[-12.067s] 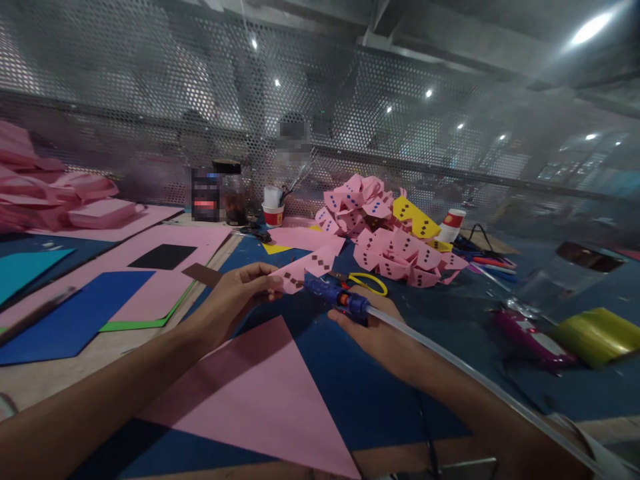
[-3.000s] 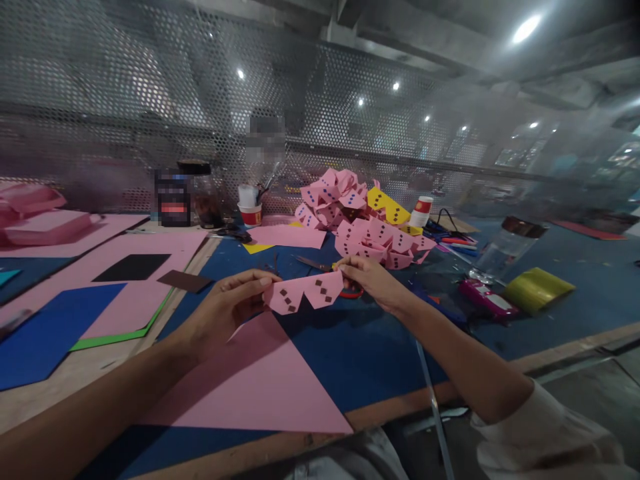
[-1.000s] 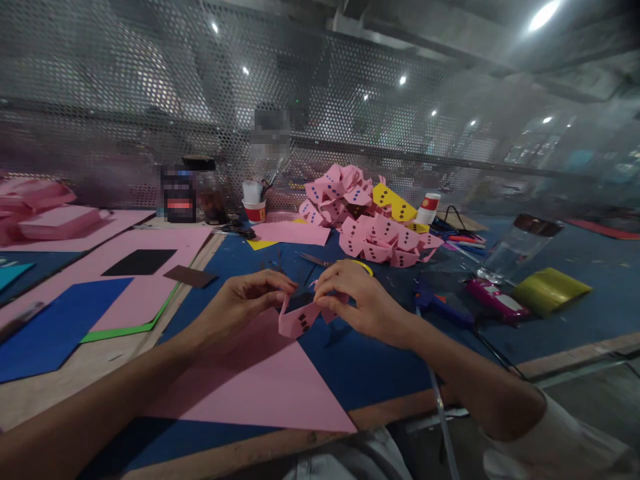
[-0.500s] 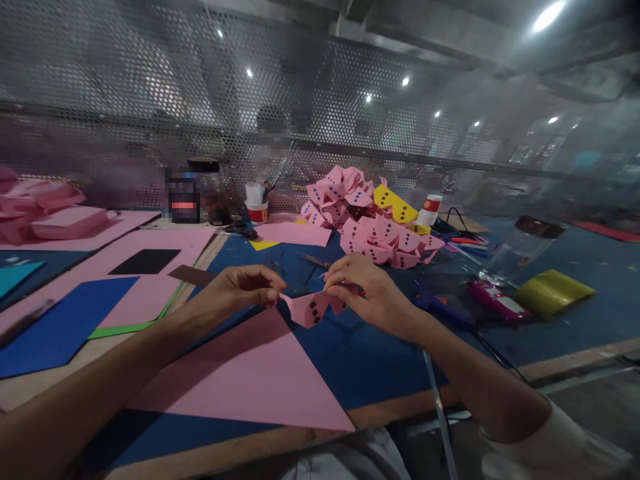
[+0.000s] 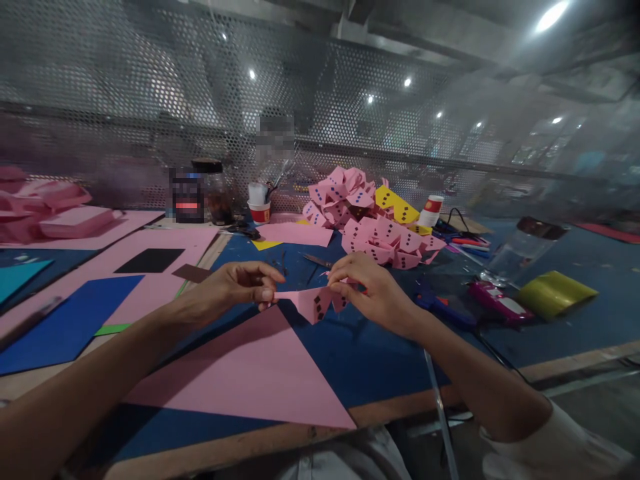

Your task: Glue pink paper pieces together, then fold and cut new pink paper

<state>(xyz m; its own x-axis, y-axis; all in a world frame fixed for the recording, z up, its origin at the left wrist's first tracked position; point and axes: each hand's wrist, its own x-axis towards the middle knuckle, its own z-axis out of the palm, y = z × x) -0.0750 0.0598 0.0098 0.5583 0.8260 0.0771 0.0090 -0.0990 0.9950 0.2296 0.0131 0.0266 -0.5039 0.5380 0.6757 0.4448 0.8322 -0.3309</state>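
Note:
Both hands hold one small pink paper piece (image 5: 311, 302) with dark diamond marks, lifted above the blue mat. My left hand (image 5: 235, 288) pinches its left end between thumb and fingertips. My right hand (image 5: 371, 293) is closed on its right end, where the paper bends downward. Below the hands lies a large pink paper triangle (image 5: 250, 370).
A heap of folded pink and yellow dotted pieces (image 5: 373, 217) sits behind the hands. A blue glue gun (image 5: 443, 308), a yellow roll (image 5: 555, 293) and a clear jar (image 5: 520, 250) lie right. Coloured card sheets (image 5: 75, 313), a dark jar (image 5: 215, 193) and paper cups (image 5: 259, 203) stand left and back.
The glue gun seen in my right hand long ago is down. In the last second the hands drew slightly apart, stretching the bent pink piece flatter between them.

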